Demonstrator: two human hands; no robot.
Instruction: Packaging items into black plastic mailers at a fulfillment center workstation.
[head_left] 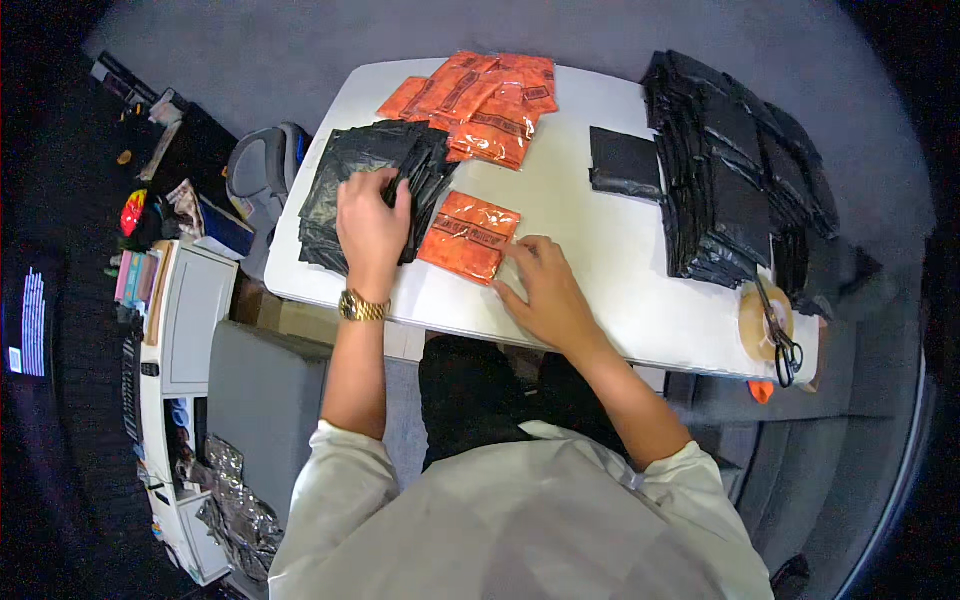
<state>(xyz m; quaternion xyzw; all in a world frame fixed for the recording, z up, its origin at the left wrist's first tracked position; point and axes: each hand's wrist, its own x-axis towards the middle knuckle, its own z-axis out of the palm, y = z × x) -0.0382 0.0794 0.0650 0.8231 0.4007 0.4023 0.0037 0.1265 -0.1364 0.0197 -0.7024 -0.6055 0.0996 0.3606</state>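
A white table (pixel 590 270) bears stacked black packages (pixel 715 170) on the right, a heap of flat black bags (pixel 325 205) on the left and a pile of orange packets (pixel 475 95) along the far edge. The left hand (pixel 375 220) lies over the bags with fingers curled, whether gripping one I cannot tell, while the right hand (pixel 550 295), thumb and forefinger spread wide, is at the right edge of a single orange packet (pixel 465 237) lying near the table's front, right beside the bags. Smaller still are a tape roll (pixel 752 325) and black scissors (pixel 774 328) at the right-hand end, and a gold watch (pixel 363 306) on the left wrist.
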